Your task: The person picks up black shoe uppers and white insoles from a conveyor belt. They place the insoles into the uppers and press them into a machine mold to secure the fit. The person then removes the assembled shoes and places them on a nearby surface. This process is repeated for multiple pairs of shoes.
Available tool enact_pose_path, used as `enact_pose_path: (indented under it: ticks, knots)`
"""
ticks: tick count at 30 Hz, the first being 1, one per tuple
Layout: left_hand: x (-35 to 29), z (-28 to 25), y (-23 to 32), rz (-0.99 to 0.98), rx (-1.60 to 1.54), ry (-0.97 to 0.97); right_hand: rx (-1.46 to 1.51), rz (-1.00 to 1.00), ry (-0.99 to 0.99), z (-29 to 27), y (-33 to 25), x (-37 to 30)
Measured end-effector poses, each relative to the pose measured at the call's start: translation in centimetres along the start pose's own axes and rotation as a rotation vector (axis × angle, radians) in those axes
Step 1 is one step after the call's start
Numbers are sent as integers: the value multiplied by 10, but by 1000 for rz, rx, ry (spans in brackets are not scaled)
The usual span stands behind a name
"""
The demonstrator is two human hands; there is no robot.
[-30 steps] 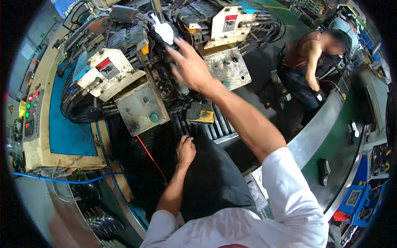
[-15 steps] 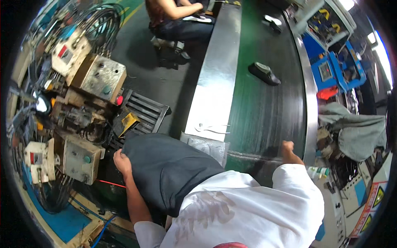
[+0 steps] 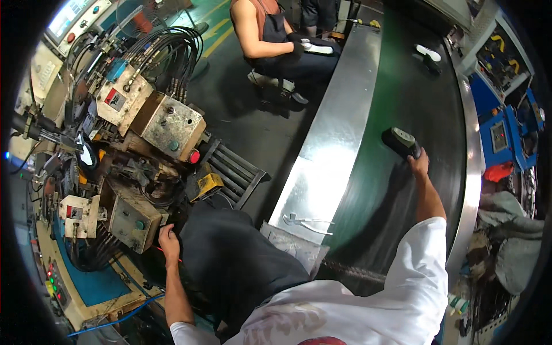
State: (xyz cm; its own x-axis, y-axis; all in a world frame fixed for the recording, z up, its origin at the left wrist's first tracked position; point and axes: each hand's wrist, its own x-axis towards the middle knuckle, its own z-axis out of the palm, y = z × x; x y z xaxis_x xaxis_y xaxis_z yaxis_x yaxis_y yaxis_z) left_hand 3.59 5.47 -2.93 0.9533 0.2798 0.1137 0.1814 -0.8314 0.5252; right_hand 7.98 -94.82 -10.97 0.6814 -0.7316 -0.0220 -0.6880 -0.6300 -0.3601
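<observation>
My right hand (image 3: 420,163) stretches over the dark green conveyor belt (image 3: 397,195), its fingers closed on the near end of a dark shoe (image 3: 397,142). A light grey patch shows on the shoe's top side. My left hand (image 3: 168,242) hangs low by my left thigh, next to the lower metal control box (image 3: 135,221) of the machine. Its fingers are curled; what they hold, if anything, is hidden.
A metal ledge (image 3: 322,167) runs along the belt, with white-handled pliers or scissors (image 3: 307,221) on it. Farther up the belt lie a white shoe piece (image 3: 428,53) and a dark one. A seated co-worker (image 3: 270,46) holds a white sole. A slatted rack (image 3: 244,175) stands left.
My right hand has reached forward over the belt and taken hold of the dark shoe. The view has shifted, and my left hand stays low by the machine.
</observation>
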Motion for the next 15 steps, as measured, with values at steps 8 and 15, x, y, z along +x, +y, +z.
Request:
enact_pose_path:
  ticks: [8,15]
  knots:
    - [-100,-61,-44,-193,157,5,-327,-128,-176,2,-100,33]
    - [-126,-50,-57,-214,42,-12,-383,-100,-263,-35,-111,-27]
